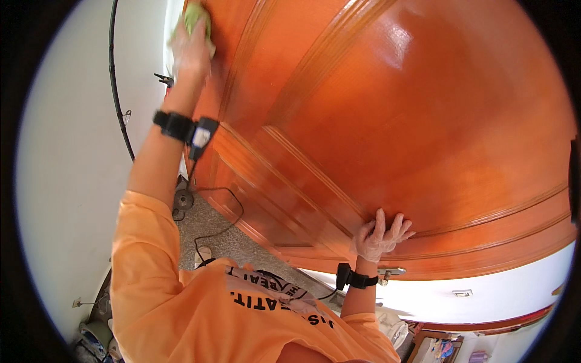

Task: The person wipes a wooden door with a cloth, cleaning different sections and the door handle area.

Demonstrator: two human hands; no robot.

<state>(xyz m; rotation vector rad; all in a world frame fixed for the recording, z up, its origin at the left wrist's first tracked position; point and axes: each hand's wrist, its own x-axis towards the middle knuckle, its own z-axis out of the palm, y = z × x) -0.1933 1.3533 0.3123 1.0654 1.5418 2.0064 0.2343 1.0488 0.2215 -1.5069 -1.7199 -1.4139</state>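
Observation:
My left hand (190, 59), in a clear plastic glove, grips a green cloth (198, 20) and presses it against the edge area of an orange-brown panelled wooden door (408, 136). Hand and cloth are slightly blurred. Lower on the door, my right hand (376, 238), also in a clear glove, rests with its fingers spread on the wood and holds nothing. A metal door handle (391, 271) sits just below that hand, near the door's edge. Black straps with small devices are on both wrists.
A black fishing rod (112, 68) leans along the white wall at left. A dark reel-like object (183, 198) stands by the speckled floor (218, 213). A black cable (236, 195) hangs from the left wrist device. A wall switch (462, 293) is at right.

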